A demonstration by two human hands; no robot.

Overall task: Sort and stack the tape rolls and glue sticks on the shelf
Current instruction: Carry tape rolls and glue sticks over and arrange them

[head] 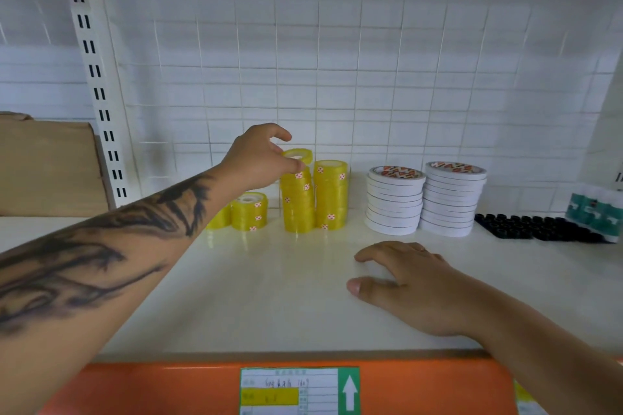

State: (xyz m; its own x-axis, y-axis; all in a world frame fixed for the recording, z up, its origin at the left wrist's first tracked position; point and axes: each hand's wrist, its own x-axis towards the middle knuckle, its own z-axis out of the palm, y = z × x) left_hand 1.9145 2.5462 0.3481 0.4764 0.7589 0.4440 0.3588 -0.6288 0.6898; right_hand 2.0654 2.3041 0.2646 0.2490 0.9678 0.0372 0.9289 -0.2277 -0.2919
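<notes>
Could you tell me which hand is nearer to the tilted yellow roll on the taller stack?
Left. The left hand pinches the tilted yellow roll; the right hand rests on the shelf in front.

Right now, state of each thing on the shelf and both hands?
left hand: pinching the top yellow tape roll
right hand: open, flat on the shelf
tall yellow tape stacks: two, upright, side by side
short yellow tape stack: upright
white tape stacks: two, upright
black caps: grouped in rows at right
</notes>
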